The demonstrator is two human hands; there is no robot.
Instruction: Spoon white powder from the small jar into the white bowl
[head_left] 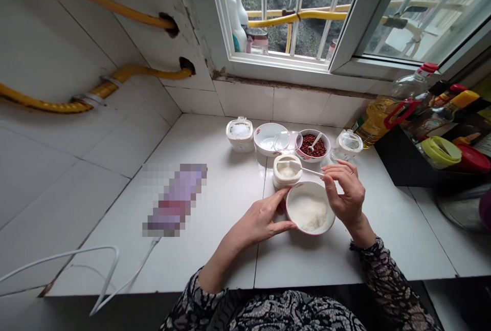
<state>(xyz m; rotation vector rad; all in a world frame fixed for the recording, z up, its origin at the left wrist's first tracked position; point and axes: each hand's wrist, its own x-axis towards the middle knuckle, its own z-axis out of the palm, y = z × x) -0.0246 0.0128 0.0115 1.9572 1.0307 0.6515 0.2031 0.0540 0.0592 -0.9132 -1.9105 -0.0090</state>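
My left hand (264,218) grips the left side of a bowl (288,203) that holds white, grainy powder (309,212). Between the fingertips of my right hand (345,190) is the handle of a small white spoon (312,171). The spoon's head reaches into a small white seasoning jar (282,180), just behind the bowl, with pale granules inside. Further back, a bowl of dark red dried bits (312,146) has another small spoon (316,139) standing in it. To its left is a white bowl (264,149) with a clear ring-like piece at its right edge.
A white lidded jar (240,136) stands at the back left, a clear jar (348,144) at the back right. An oil bottle (378,116) and a black rack (402,159) of bottles border the right. A blurred phone-like object (176,198) with a white cable (115,257) lies left.
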